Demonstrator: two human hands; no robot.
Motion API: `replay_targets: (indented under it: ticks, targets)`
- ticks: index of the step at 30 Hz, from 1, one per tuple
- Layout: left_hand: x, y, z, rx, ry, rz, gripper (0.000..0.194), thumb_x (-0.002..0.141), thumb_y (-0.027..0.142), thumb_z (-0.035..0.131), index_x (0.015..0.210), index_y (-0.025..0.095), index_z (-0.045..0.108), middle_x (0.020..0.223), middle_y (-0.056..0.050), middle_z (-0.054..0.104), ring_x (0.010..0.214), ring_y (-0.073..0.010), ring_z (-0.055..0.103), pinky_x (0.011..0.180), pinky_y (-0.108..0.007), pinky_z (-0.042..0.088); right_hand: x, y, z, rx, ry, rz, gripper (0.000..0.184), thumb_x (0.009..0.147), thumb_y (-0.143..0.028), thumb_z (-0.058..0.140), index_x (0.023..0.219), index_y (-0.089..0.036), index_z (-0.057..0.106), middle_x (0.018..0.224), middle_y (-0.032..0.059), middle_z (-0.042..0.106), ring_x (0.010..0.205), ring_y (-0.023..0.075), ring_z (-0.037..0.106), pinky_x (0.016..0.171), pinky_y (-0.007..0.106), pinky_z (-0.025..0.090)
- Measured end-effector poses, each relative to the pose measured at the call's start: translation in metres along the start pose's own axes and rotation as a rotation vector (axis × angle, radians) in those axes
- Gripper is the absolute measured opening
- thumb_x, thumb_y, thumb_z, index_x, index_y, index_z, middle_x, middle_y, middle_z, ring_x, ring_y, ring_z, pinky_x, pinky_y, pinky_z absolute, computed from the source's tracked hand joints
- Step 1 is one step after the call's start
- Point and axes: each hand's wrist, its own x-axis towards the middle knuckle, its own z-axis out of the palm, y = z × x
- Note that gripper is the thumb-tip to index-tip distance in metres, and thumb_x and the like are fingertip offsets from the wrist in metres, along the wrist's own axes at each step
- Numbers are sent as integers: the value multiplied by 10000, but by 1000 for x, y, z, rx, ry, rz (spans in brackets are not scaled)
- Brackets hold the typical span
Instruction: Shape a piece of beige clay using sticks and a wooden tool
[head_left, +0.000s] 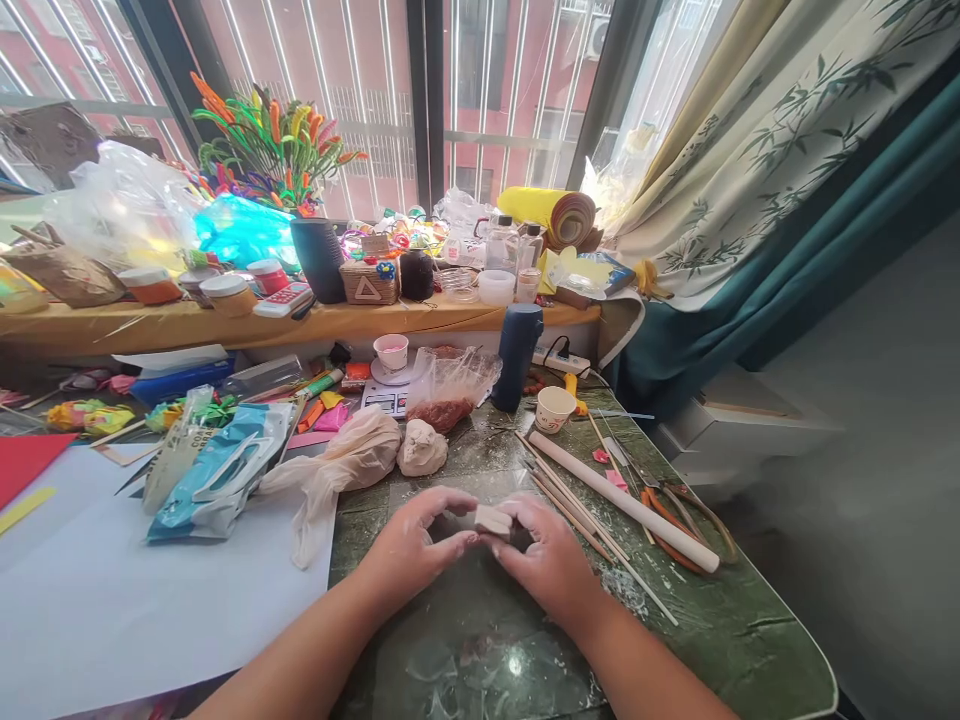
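Note:
A small pale block of clay (493,521) is pinched between the fingertips of both my hands, above a clear sheet (450,630) on the green tabletop. My left hand (424,535) grips its left side with thumb and fingers, and my right hand (549,550) closes on the right side. Whitish residue covers the fingers. Just beyond my left hand sits a larger lump of clay (422,448), touching or close beside a thin crumpled plastic bag (360,450). To the right of my right hand lie thin wooden sticks (577,510) and a pale rolling pin (630,505).
Scissors (679,510) lie near the right table edge. Behind stand a paper cup (555,409), a dark blue bottle (518,358) and a bag of reddish-brown material (442,410). White paper (187,620) and a blue packet (217,480) occupy the left. A crowded windowsill (255,328) runs behind.

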Motion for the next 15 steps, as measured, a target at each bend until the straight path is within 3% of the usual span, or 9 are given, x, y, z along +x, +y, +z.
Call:
replay_targets:
  ticks: [2,8,11,15]
  targets:
    - [0,-3,-1,-51,42,-27,282,867,335,682,1127,228,707,1130,-64,752,952,-241,695,866,-351,538,1,-1,-2,-17,78,-35,91,920,-225,662,1006,-250,681,996,39,693,952,229,639,860,344,499]
    - [4,-13,-2,-130,105,-46,254,918,375,627,1090,200,694,1105,-82,750,1003,-250,697,899,-360,541,3,2,-1,-121,64,-51,72,935,-195,622,973,-241,661,972,41,690,928,231,620,841,348,488]
    - [4,-11,-2,-73,85,-50,257,909,366,635,1103,212,703,1115,-77,752,932,-240,704,860,-364,553,4,6,2,-207,-24,-28,84,930,-176,636,874,-239,636,905,25,663,889,226,593,809,341,470]
    - [3,-5,1,39,-12,70,378,804,298,756,1179,265,716,1194,-57,741,1069,-267,679,953,-381,525,2,12,7,-238,-125,-47,69,928,-176,640,888,-230,622,926,33,648,901,230,585,825,353,470]
